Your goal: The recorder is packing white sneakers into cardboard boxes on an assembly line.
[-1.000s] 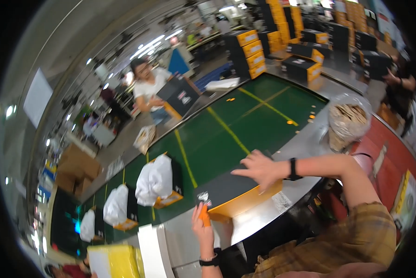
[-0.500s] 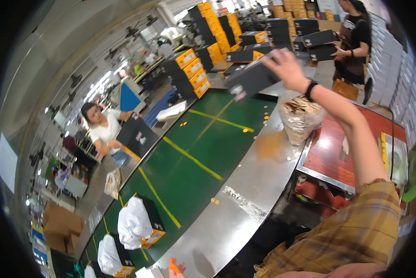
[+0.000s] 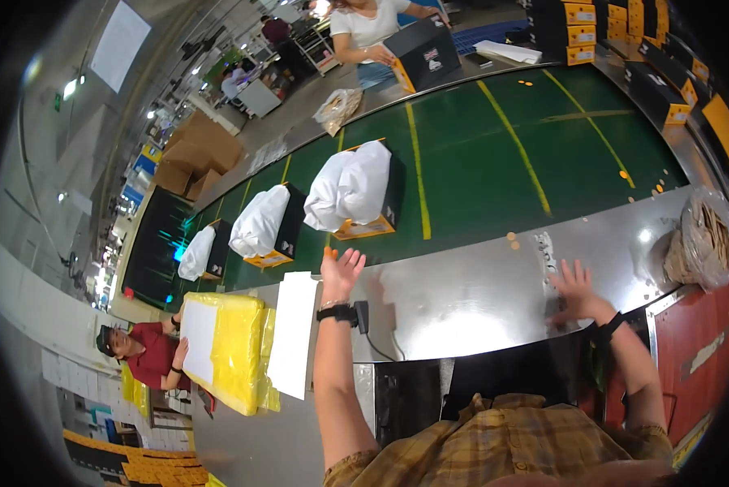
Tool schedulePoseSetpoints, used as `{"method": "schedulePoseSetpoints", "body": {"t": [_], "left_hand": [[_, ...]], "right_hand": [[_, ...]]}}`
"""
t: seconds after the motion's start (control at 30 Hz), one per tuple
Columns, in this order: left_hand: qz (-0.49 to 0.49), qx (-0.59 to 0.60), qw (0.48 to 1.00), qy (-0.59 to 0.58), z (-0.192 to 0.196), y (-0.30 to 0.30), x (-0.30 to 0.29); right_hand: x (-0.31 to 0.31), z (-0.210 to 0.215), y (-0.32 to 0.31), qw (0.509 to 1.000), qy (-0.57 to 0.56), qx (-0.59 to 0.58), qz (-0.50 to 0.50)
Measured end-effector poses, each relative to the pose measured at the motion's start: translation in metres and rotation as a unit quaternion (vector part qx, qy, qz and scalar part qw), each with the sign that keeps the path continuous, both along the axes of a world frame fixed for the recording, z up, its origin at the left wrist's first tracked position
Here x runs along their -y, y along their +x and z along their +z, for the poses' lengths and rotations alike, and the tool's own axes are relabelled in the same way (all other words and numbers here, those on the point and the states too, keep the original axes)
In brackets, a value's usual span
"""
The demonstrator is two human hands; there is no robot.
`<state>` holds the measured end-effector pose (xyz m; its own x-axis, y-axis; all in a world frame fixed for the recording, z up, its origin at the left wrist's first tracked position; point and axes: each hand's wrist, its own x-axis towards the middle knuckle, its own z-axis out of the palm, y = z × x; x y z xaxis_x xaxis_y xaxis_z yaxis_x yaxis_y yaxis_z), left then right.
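Note:
My left hand (image 3: 342,269) is raised over the metal ledge, fingers apart and empty, with orange covering on a fingertip. It is nearest to an open dark-and-orange shoebox (image 3: 393,191) topped with white tissue paper (image 3: 348,187), and does not appear to touch it. Two similar paper-topped shoeboxes (image 3: 288,231) (image 3: 217,258) stand farther left on the green conveyor belt (image 3: 462,162). My right hand (image 3: 575,292), also empty with fingers spread, hovers over the metal ledge (image 3: 437,312) at the right. White sheets (image 3: 294,334) lie beside my left forearm.
Across the belt a person (image 3: 372,32) holds a dark shoebox (image 3: 423,53). Another person (image 3: 149,353) at the left touches a yellow plastic-wrapped stack (image 3: 234,353). A clear bag of brown pieces (image 3: 699,243) stands at the right ledge. More shoeboxes (image 3: 660,91) are at the back right.
My view has swung left. My right hand has let go of the dark shoebox it held at the far end and come back over the ledge. My left hand has come further into view.

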<state>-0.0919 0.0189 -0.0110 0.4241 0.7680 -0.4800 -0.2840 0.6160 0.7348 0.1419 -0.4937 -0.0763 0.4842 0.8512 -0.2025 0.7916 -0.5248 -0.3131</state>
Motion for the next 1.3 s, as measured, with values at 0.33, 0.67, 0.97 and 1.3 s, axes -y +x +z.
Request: {"method": "schedulePoseSetpoints", "body": {"t": [0.33, 0.67, 0.97, 1.3], "left_hand": [[0.046, 0.058, 0.997, -0.031, -0.025, 0.076, -0.057], [-0.047, 0.138, 0.986, -0.084, 0.007, 0.073, 0.003], [-0.193, 0.247, 0.944, -0.104, 0.026, -0.022, 0.185], [-0.122, -0.002, 0.992, 0.025, -0.039, -0.170, 0.257]], "right_hand": [[-0.021, 0.000, -0.013, 0.996, -0.041, -0.044, -0.061], [-0.020, 0.003, -0.015, 0.996, -0.052, -0.049, -0.061], [-0.038, 0.008, 0.000, 0.980, -0.066, -0.158, -0.104], [-0.113, 0.077, -0.108, 0.744, 0.415, -0.509, -0.124]]}}
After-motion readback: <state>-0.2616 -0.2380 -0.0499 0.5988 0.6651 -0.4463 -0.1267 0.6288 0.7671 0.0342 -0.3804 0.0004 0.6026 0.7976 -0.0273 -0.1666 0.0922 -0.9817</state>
